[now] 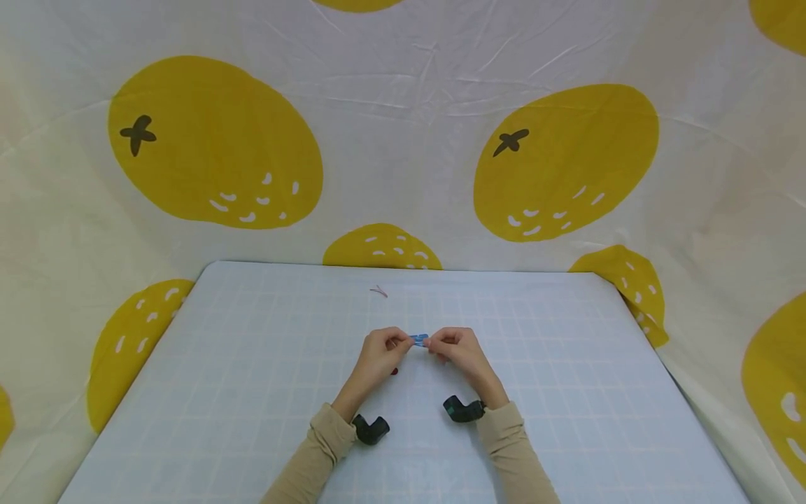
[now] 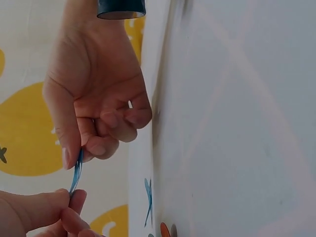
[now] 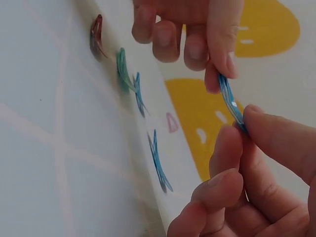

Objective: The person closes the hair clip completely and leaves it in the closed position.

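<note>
A slim blue hair clip [image 1: 418, 340] is held up between both hands over the table. My left hand [image 1: 382, 355] pinches one end of it between thumb and forefinger, and my right hand [image 1: 464, 353] pinches the other end. Seen from the right wrist, the blue clip [image 3: 231, 103] is slightly bowed, its ends covered by the fingertips. The left wrist view shows the right hand's other fingers [image 2: 121, 123] curled loosely towards the palm. A red hair clip [image 3: 97, 35] lies on the table, partly behind the left hand in the head view.
More hair clips lie on the table: a green one [image 3: 123, 70], a blue one [image 3: 139, 94] beside it, another blue one [image 3: 159, 160], and a spread pinkish one [image 1: 378, 291] farther back. The pale checked tabletop [image 1: 252, 392] meets a lemon-patterned cloth [image 1: 403, 175] behind.
</note>
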Available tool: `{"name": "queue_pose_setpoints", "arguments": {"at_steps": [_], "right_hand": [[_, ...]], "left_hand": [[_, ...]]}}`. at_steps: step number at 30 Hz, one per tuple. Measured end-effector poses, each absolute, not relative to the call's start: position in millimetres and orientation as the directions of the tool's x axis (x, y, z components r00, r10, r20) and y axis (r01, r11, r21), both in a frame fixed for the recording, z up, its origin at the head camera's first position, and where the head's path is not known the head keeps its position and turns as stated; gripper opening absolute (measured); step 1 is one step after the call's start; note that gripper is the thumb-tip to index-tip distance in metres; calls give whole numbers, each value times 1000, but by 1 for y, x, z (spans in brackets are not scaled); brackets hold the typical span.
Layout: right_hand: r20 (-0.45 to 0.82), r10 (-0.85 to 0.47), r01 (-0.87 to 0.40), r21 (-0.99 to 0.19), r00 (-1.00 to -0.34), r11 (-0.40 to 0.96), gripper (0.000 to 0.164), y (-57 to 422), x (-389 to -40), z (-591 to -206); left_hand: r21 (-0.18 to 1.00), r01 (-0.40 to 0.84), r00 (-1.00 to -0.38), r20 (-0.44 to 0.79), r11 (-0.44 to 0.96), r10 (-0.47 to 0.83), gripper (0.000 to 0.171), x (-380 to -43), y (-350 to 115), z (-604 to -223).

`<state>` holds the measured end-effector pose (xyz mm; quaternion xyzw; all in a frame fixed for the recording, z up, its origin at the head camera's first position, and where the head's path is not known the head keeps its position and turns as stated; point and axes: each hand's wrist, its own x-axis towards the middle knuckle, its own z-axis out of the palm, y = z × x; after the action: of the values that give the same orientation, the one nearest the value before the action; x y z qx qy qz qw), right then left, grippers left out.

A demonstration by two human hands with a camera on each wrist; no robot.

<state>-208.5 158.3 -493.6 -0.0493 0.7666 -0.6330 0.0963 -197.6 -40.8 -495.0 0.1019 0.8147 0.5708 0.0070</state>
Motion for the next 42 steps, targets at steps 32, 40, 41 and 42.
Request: {"name": "queue_pose_setpoints", "arguments": {"at_steps": [32, 40, 41, 42], "right_hand": [[-49, -3, 42, -871, -999, 489, 22, 147, -208, -511], [-2, 15, 10, -853, -1000, 523, 18, 144, -206, -511], [0, 17, 9, -851, -1000, 526, 18, 144, -206, -512], [-1, 19, 11, -849, -1000, 528, 18, 143, -206, -512]], "left_hand": [[401, 508, -839, 432, 762, 331, 4, -202, -42, -513], [299, 557, -783, 501, 775, 370, 4, -202, -43, -519], [288, 561, -778, 505, 776, 375, 4, -202, -43, -519], [278, 563, -774, 508, 778, 378, 5, -202, -43, -519]]}}
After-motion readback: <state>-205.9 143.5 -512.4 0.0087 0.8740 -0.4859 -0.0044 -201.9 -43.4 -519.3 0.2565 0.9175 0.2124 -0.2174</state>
